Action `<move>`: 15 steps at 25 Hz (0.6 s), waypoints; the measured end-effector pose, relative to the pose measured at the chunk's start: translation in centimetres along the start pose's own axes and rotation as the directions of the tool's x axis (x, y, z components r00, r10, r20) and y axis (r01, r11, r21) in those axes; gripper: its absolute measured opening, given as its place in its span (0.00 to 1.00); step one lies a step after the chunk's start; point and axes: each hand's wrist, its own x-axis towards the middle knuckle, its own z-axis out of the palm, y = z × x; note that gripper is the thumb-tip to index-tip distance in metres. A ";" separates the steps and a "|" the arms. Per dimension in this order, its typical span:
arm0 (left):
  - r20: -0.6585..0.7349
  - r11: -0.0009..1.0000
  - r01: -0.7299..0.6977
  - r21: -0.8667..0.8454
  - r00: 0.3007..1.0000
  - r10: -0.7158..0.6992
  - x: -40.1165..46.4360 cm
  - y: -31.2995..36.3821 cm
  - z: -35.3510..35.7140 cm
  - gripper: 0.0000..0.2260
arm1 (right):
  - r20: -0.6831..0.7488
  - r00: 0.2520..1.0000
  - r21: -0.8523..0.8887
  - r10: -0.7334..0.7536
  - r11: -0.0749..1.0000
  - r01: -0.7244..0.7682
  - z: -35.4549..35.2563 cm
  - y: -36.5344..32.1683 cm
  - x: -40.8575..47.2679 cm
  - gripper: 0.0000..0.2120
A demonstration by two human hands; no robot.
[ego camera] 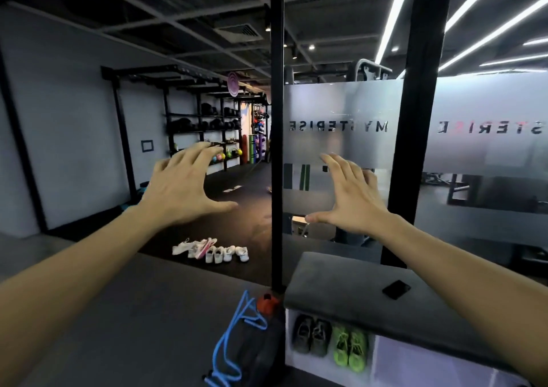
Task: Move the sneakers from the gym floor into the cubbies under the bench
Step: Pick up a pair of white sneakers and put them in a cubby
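white sneakers (211, 251) (one pink-trimmed)

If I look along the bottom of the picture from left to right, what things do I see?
Blue cord → dark sneakers in the cubby → green sneakers beside them → black phone up on the bench.

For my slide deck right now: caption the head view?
Both hands raised open, white sneakers on the gym floor, two pairs already in the cubbies.
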 end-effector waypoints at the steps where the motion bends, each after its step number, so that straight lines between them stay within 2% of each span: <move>1: 0.012 1.000 0.016 0.008 1.000 -0.016 -0.4 -2.1 -0.1 0.48 | 0.004 1.000 0.006 -0.011 1.000 0.011 0.8 -1.9 0.9 0.57; 4: 0.027 0.999 0.034 0.017 0.999 -0.034 -1.0 -9.0 0.2 0.48 | -0.008 0.999 0.007 -0.039 0.999 0.039 3.6 -7.8 4.2 0.57; 10: 0.028 0.999 0.021 0.041 0.999 -0.022 0.5 -22.6 2.3 0.48 | -0.045 0.999 0.036 0.004 0.999 -0.002 9.8 -18.1 11.8 0.56; 15: 0.026 0.999 0.024 0.027 0.999 -0.025 3.1 -31.3 6.9 0.47 | -0.005 1.000 0.055 0.017 0.998 -0.017 16.1 -23.0 18.4 0.56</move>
